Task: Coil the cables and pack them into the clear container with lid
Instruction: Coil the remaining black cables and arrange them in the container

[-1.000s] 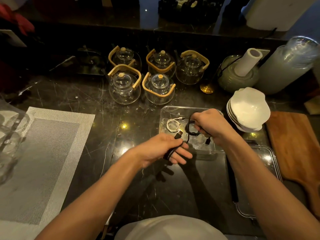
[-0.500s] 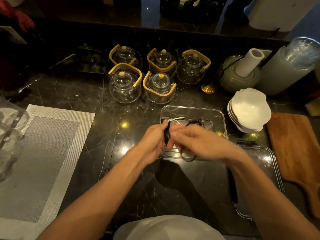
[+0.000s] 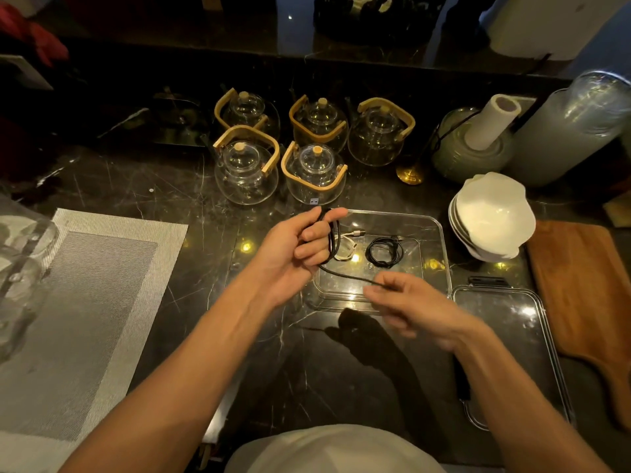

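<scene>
Dark veined marble countertop [image 3: 170, 186] fills the view, with a grey woven placemat [image 3: 78, 322] at the near left. Closest in, the right hand [image 3: 406, 305] pinches the free end of a black cable [image 3: 348, 276] between thumb and fingertips, just over the near edge of the clear container [image 3: 440, 254]. That cable runs up and left to the left hand [image 3: 293, 254], whose curled fingers hold its loops over the container's left side. Inside the container lie a coiled white cable [image 3: 345, 247] and a coiled black cable [image 3: 384, 250]. Its clear lid [image 3: 512, 336] rests just right of it. Farther back stand white bowls [image 3: 491, 216] and five glass teapots [image 3: 314, 172].
</scene>
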Demonstrator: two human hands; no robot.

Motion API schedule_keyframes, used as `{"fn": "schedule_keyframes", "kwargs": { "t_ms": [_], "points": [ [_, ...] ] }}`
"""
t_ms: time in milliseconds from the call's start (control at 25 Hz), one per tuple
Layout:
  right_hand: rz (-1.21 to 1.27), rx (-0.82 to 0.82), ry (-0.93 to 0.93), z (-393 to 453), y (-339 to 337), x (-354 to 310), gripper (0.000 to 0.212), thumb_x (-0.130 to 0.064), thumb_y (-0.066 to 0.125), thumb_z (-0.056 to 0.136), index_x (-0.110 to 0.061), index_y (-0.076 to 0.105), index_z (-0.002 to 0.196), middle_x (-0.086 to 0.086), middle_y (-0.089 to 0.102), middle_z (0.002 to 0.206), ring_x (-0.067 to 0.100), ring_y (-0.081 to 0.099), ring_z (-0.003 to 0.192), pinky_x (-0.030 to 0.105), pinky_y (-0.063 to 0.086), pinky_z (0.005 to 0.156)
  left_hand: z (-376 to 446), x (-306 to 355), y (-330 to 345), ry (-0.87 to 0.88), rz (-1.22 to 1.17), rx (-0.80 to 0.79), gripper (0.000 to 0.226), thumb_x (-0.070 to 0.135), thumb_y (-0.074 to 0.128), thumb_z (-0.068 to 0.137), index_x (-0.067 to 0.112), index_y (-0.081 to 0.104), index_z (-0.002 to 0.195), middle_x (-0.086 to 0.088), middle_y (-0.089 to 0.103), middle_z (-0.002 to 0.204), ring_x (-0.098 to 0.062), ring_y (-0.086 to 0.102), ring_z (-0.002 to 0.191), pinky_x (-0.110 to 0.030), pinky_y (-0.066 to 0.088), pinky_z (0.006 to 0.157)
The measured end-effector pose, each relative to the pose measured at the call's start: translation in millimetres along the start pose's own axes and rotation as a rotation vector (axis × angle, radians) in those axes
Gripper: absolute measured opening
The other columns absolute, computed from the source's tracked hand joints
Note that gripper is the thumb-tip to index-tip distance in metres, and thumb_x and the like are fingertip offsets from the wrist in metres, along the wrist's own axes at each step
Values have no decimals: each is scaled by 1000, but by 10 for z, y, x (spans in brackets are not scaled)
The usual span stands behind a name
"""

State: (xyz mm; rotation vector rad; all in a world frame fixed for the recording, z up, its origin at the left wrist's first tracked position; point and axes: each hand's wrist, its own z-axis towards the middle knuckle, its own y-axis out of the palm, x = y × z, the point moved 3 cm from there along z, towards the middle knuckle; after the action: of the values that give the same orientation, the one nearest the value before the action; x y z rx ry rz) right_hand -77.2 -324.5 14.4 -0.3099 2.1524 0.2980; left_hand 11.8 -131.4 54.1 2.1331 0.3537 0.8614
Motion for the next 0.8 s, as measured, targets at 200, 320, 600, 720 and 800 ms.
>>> {"fn": "schedule_keyframes", "kwargs": {
  "t_ms": [200, 320, 600, 720, 800],
  "points": [
    [640, -141, -113, 46, -91, -98, 40, -40, 80, 87, -17, 47, 80, -2, 25, 64, 3, 27, 39, 14, 25, 31, -15, 1, -56, -11, -34, 52, 34, 20, 37, 108, -2, 59, 120, 8, 38, 51, -5, 33, 32, -18, 20, 39],
    [716, -12, -238, 41, -182, -95, 28, -29, 79, 87, -16, 55, 81, 3, 54, 73, 12, 58, 61, 29, 58, 58, -29, 48, -128, 7, -116, 99, 32, 20, 36, 108, -1, 57, 119, 8, 38, 49, -5, 33, 31, -18, 22, 37],
    [1125, 94, -322, 87, -114, -107, 21, -25, 59, 98, -16, 65, 80, -2, 63, 78, 13, 63, 75, 35, 53, 85, -49, 80, -155, 18, -252, 102, 31, 20, 36, 108, 1, 59, 116, 9, 38, 49, -5, 34, 33, -17, 22, 40],
    [1177, 192, -318, 140, -136, -170, 27, -25, 55, 102, -15, 63, 79, -2, 62, 75, 14, 64, 74, 34, 52, 84, -49, 45, -128, -8, -193, 50, 30, 19, 38, 106, 0, 59, 115, 8, 37, 50, -5, 33, 32, -19, 17, 41],
    [1163, 259, -242, 193, -159, -184, 26, -23, 55, 102, -13, 62, 78, 0, 61, 73, 14, 64, 70, 32, 58, 74, -58, 11, -111, -40, -131, -29, 30, 18, 40, 104, -1, 61, 114, 9, 38, 50, -5, 31, 32, -19, 17, 39]
  ]
}}
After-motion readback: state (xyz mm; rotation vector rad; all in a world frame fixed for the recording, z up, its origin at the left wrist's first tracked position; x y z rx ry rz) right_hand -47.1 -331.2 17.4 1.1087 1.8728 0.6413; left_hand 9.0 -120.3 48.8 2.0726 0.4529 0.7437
